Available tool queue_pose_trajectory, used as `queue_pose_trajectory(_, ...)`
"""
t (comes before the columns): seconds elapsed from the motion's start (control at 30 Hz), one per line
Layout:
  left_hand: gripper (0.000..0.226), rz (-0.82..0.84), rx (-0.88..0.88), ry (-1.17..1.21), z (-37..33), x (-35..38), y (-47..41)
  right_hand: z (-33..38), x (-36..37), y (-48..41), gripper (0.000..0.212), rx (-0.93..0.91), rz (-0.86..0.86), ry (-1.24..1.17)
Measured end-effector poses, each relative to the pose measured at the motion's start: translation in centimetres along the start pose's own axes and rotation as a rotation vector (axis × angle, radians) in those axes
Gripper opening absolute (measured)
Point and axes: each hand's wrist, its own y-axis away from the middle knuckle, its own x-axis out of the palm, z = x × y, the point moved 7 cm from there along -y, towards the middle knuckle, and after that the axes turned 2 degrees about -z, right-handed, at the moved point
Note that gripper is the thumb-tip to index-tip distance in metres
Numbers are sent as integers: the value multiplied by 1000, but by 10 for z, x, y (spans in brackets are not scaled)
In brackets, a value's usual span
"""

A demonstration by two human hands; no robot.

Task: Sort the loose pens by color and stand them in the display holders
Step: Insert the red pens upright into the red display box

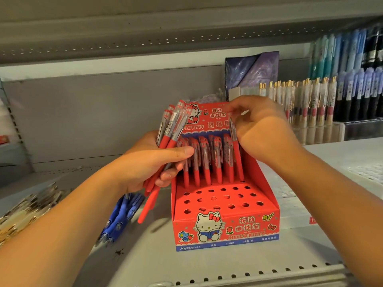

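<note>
Near edge: perforated shelf (145, 255). Red display holder (228, 228) stands on it, front rows of holes open to view. Loose blue pens (120, 214) lie on the shelf left of the holder, partly hidden under the left forearm. Blurred pile (24, 212) at far left, cut off, cannot identify. Left hand (149, 162): fingers wrapped round a bundle of red pens (172, 129), count unclear. Right hand (263, 131): fingers curled, pinching a single red pen (236, 154) upright at the right end of the back rows, beside the standing red pens (205, 162); its tip is hidden. Far right: pale pens (306, 100) in racks, blurred.
</note>
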Motion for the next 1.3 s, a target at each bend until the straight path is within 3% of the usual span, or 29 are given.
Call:
queue_pose_trajectory(0.17, 26, -24, -15, 5, 1, -1, -1, -4, 2, -1, 30, 15, 25, 30)
queue_pose_trajectory(0.3, 24, -19, -10, 4, 0, -2, -1, -19, 12, -9, 35, 201, 109, 51)
queue_pose_trajectory(0.4, 27, -11, -14, -7, 1, -1, -1, -20, 13, -9, 31, 235, 190, 190)
queue_pose_trajectory(0.8, 25, -17, 0, 8, 1, -2, -2, -17, 11, -2, 20, 255, 390, 516)
queue_pose_trajectory(1.0, 30, -81, -14, -21, -1, -2, 0, -11, 11, -1, 19, 157, 337, 583)
queue_pose_trajectory(1.07, 24, -86, 10, -9, -5, 0, 1, 0, 10, 1, 19, 26, 241, 529)
queue_pose_trajectory(1.13, 24, -87, 40, 4, -10, 2, 3, 15, 12, 6, 17, -71, 178, 290)
queue_pose_trajectory(1.23, 22, -107, 67, 32, -12, 1, 2, 33, 28, 18, 18, -94, 313, -153)
queue_pose_trajectory(1.3, 17, -111, 74, 58, -11, 2, 1, 40, 39, 27, 20, -125, 414, -294)
